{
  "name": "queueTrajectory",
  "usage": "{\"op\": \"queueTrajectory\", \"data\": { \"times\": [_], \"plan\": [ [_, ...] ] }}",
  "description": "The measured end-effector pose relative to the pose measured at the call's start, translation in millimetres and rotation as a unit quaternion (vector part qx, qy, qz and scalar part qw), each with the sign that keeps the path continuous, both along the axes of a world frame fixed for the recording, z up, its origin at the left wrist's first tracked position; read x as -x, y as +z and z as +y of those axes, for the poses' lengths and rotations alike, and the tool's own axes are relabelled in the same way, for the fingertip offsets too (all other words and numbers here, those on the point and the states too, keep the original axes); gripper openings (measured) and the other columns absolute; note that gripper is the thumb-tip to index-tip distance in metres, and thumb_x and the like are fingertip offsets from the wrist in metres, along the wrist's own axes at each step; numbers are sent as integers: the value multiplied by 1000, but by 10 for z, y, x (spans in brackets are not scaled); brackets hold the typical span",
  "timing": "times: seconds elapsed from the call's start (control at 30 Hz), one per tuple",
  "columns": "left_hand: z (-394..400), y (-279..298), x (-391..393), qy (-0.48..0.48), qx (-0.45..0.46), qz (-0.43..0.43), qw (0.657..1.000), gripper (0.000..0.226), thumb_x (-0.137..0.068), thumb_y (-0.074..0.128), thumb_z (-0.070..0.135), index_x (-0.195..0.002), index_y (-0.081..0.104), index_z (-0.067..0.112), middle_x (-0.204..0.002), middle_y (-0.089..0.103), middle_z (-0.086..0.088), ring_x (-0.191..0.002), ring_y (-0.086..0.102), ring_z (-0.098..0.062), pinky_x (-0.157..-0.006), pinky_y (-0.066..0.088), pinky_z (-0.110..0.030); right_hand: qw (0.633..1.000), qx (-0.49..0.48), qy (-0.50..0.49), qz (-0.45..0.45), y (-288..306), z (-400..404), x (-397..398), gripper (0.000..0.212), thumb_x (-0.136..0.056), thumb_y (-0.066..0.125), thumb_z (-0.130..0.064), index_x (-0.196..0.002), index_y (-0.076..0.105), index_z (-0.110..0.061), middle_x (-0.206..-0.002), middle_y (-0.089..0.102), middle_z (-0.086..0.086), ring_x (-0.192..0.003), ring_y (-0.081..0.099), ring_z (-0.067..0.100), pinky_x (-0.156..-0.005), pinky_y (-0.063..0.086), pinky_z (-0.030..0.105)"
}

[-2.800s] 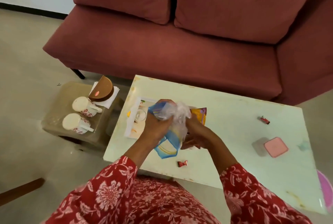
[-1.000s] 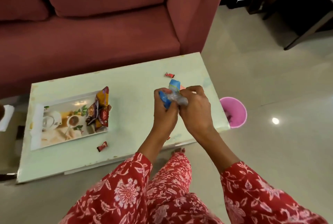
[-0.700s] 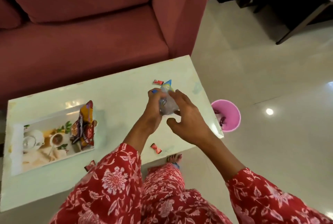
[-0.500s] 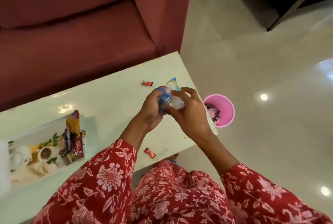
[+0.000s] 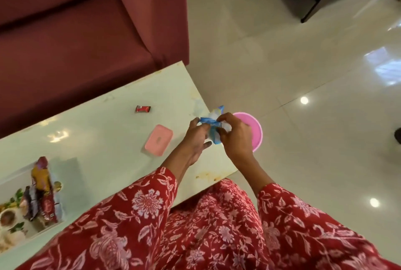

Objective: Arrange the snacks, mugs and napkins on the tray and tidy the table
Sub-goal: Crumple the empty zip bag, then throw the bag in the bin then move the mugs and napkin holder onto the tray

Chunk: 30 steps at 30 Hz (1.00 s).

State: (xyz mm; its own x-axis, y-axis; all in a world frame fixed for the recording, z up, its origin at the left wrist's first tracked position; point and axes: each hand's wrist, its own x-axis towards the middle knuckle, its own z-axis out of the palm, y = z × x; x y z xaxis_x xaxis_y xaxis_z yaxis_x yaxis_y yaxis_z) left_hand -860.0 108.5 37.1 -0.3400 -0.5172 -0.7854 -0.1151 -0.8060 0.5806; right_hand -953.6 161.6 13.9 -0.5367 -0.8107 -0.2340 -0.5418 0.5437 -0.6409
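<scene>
My sleeves (image 5: 149, 200) are red with pale pink flowers. The crumpled wrapper (image 5: 213, 127) is blue and white, the bin (image 5: 256, 131) bright pink, the small lid (image 5: 158, 143) a softer pink. The table (image 5: 104, 137) is pale mint, the sofa (image 5: 71, 37) maroon, the lone candy (image 5: 143, 108) red, the snack packets (image 5: 42, 191) yellow, brown and red.

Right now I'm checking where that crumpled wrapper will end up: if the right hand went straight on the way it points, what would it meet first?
Probably the pink bin on the floor just past the right hand; depth is unclear.
</scene>
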Motion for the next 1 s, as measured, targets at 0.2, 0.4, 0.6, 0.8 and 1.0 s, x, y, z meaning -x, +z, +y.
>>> {"op": "queueTrajectory", "data": {
  "times": [0.2, 0.4, 0.6, 0.8, 1.0],
  "plan": [
    [84, -464, 449, -44, 13, -91, 995, 53, -93, 48, 25, -140, 26, 16, -131, 45, -14, -113, 47, -26, -92, 45, -39, 993, -106, -38, 31, -728, 151, 691, 31, -85, 58, -2, -113, 65, -12, -113, 69, 13, -97, 65, 33, -81, 53, 38],
    [64, -991, 809, -35, 38, -117, 992, 39, -94, 46, 23, -132, 39, 17, -128, 49, -11, -106, 50, -22, -95, 46, -40, 981, -182, -23, 58, -1546, 55, 1194, 31, -92, 51, -6, -121, 60, -12, -120, 65, 9, -101, 64, 29, -79, 51, 35],
    [123, -1391, 961, -43, 35, -94, 994, 38, -95, 45, 24, -131, 40, 14, -113, 49, -1, -94, 53, -14, -84, 43, -33, 967, -249, 31, -52, -2369, -52, 1483, 42, -82, 67, -14, -124, 59, -15, -145, 42, 7, -123, 50, 28, -100, 38, 30],
    [78, -1584, 932, -42, 46, -124, 990, 33, -96, 43, 25, -127, 45, 16, -117, 48, -1, -106, 49, -18, -91, 44, -36, 945, -287, -11, -154, -2549, -64, 1628, 48, -88, 57, -9, -135, 47, -16, -130, 56, 14, -114, 57, 34, -95, 49, 45],
    [31, -1291, 803, 9, 36, -182, 983, 38, -93, 47, 32, -128, 45, 17, -132, 50, -9, -113, 51, -26, -103, 42, -46, 969, -216, -64, -104, -1712, -75, 1503, 42, -97, 43, -15, -138, 39, -10, -122, 61, 15, -105, 60, 31, -74, 41, 26]
  ]
}}
